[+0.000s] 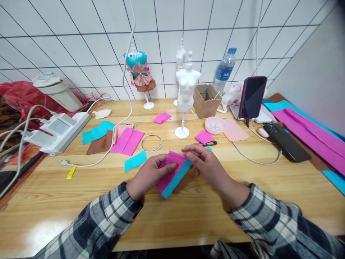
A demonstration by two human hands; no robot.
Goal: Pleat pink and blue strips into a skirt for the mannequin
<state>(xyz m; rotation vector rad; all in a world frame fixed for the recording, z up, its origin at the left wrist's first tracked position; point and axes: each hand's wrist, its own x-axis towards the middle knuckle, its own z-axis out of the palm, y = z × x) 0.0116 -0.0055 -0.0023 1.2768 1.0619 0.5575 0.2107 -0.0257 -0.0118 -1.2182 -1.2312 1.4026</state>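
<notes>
Between my hands is a folded pink piece of crepe paper (172,173) with a blue strip (175,182) along its right edge. My left hand (152,172) grips it from the left, thumb lying on top and fingers hidden beneath. With thumb and fingertips, my right hand (205,164) pinches its upper right corner, where the blue meets the pink. Just beyond the right fingers lie scissors (210,143), partly hidden, and a small pink piece (204,137). A blue rectangle of paper (135,161) rests to the left of the held piece.
A white mannequin (186,88) stands behind my hands, near a dressed one (140,72). Around them are a cardboard box (206,102), a pink bowl (215,125) of shiny beads, a metal ring (151,143), phones (287,142), a power strip (66,135) and a loose white cable (88,165).
</notes>
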